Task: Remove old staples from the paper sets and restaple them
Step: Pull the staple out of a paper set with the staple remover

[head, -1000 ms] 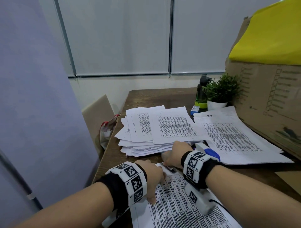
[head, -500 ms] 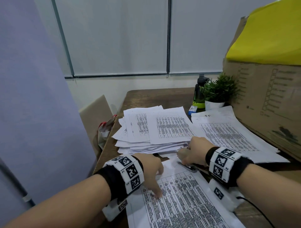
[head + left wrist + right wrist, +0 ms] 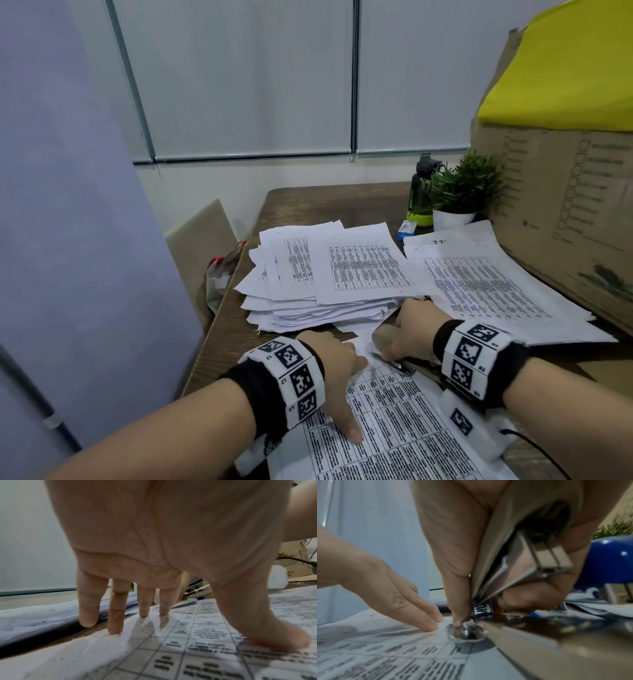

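A printed paper set [image 3: 394, 428] lies on the table in front of me. My left hand [image 3: 337, 370] presses on its upper left part with straight fingers [image 3: 116, 622] and thumb. My right hand [image 3: 414, 325] grips a metal stapler [image 3: 385, 337] with a grey top, held at the set's top corner. In the right wrist view the stapler's shiny base [image 3: 530, 635] lies on the sheet [image 3: 385, 649]. Its round anvil [image 3: 464, 632] sits just right of the left fingertips [image 3: 429, 626], and the upper arm is raised. I cannot make out any staple in the paper.
A messy stack of paper sets [image 3: 318, 274] lies behind the hands, with more sheets [image 3: 479, 274] to the right. A cardboard box [image 3: 565, 205], a potted plant [image 3: 459, 192] and a dark bottle [image 3: 419, 192] stand at the back right. A blue stapler [image 3: 607, 563] is behind my right hand.
My right hand has moved right from the set's top left area, and the stapler's grey top now shows in its grip. The left hand stays pressed on the sheet.
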The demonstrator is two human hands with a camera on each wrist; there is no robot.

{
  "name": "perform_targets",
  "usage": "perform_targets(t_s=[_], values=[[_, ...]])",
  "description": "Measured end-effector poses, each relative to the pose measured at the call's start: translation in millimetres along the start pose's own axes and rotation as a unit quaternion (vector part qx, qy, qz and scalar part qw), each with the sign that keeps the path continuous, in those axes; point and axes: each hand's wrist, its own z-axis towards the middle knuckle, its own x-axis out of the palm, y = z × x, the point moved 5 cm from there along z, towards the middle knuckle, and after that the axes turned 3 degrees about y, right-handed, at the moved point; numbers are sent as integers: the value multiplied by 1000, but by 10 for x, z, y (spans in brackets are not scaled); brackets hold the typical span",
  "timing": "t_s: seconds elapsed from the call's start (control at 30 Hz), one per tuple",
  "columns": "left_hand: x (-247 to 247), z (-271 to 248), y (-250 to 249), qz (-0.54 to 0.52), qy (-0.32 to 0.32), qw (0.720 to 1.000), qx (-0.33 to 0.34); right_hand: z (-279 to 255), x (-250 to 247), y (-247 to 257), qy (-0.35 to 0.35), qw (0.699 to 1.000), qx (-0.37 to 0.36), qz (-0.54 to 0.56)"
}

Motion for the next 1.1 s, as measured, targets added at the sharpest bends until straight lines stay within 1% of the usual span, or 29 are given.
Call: perform_targets(t_s=[0.23, 0.47, 0.57, 0.67, 0.77, 0.87, 1.0, 1.1], values=[[2, 17, -27, 37, -3, 999, 0, 25, 16, -12, -1, 1000, 17, 14], [6, 11, -44, 43, 1, 999, -3, 56, 69, 18, -38, 998, 35, 44], [5, -3, -42, 44, 3, 999, -4, 4, 66, 46, -22, 999, 23, 39], [-29, -27, -62, 36, -2, 999, -4, -40, 50, 154, -5, 1000, -14, -21], [-46, -55, -68, 11, 0, 1000, -11, 2, 38, 243, -8, 1000, -8, -7], [-73, -106, -74, -13, 13, 1000, -18, 57, -7, 299, -31, 999, -1, 19], [-73, -99, -68, -6, 18, 1000, -13, 78, -28, 231, -55, 995, 30, 82], [-90, -95, -77, -3, 29, 1000, -5, 106, -77, 194, -77, 990, 37, 108]])
